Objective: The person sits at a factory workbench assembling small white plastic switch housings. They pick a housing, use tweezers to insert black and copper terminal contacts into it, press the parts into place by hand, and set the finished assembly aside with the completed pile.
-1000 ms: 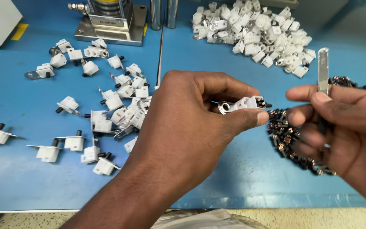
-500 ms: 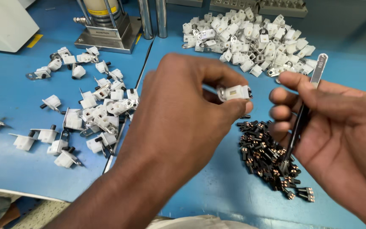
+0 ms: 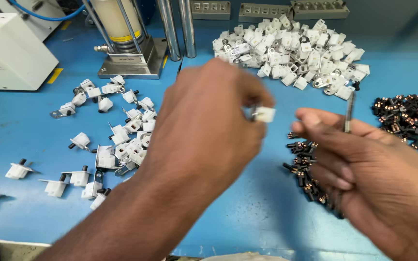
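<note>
The left hand (image 3: 209,130) fingers pinch a small white housing (image 3: 265,114); the right hand (image 3: 364,169) fingers clamp a thin metal tool (image 3: 348,112) just beside it. Left of the fingers lie finished pieces (image 3: 122,140); beyond them, bare housings (image 3: 291,53); under the right fingers, black pins (image 3: 306,169). No containers: everything sits loose on the counter (image 3: 247,212)

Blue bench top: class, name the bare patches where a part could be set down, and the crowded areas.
Bare blue bench top lies between the white box and the scattered white parts, and along the near edge. Crowded: the white heap at the back, black pieces on the right.
</note>
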`<action>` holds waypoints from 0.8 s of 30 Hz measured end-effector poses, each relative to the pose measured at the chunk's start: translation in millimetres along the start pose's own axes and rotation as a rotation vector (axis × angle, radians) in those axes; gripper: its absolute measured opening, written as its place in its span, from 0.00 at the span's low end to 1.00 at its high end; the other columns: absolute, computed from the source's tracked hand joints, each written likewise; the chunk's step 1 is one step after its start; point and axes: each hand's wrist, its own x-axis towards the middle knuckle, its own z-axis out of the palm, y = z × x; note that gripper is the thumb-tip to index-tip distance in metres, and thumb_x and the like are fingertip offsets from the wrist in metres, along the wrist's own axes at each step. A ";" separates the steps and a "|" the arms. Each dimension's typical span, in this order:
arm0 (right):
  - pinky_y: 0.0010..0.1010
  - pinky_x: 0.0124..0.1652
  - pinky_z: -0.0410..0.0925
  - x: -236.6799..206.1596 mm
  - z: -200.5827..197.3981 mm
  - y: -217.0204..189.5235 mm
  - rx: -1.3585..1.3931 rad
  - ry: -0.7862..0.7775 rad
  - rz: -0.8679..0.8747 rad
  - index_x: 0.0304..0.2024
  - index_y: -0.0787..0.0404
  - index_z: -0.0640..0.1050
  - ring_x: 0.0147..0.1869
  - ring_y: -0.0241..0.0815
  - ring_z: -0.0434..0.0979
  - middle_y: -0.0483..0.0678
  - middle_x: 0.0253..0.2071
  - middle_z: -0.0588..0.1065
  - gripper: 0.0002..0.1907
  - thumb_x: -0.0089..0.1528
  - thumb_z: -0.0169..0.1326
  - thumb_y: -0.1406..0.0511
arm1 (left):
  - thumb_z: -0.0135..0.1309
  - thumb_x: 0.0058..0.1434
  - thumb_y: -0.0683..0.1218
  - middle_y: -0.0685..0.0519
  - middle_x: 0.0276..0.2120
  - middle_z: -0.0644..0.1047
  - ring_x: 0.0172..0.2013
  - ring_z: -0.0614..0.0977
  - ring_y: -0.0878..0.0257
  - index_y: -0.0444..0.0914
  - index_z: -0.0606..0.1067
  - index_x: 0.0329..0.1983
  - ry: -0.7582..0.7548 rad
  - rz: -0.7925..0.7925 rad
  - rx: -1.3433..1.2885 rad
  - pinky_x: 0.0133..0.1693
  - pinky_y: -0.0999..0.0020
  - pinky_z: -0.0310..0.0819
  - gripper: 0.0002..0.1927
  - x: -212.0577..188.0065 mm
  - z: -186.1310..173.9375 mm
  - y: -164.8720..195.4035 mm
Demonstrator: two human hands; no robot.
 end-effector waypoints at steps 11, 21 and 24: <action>0.36 0.41 0.73 -21.5 32.5 1.9 -1.694 0.124 -0.107 0.45 0.42 0.88 0.38 0.43 0.82 0.37 0.39 0.81 0.13 0.59 0.66 0.51 | 0.71 0.52 0.49 0.54 0.33 0.86 0.31 0.82 0.70 0.40 0.88 0.45 -0.205 -0.563 -0.657 0.34 0.71 0.80 0.18 -42.2 -10.4 -33.1; 0.33 0.24 0.55 -19.3 32.7 -38.9 -0.841 0.122 0.206 0.48 0.59 0.81 0.26 0.40 0.67 0.53 0.30 0.79 0.14 0.60 0.65 0.65 | 0.65 0.55 0.50 0.57 0.34 0.85 0.32 0.86 0.67 0.50 0.86 0.49 -0.278 -0.488 -0.388 0.36 0.69 0.80 0.17 -35.3 -3.3 -12.9; 0.22 0.26 0.64 -25.9 38.9 -51.2 -0.948 0.121 0.224 0.44 0.67 0.79 0.25 0.34 0.75 0.55 0.29 0.78 0.13 0.60 0.64 0.67 | 0.64 0.56 0.48 0.59 0.39 0.85 0.36 0.83 0.69 0.48 0.85 0.49 -0.178 -0.246 -0.376 0.40 0.71 0.77 0.17 -41.0 3.1 -3.8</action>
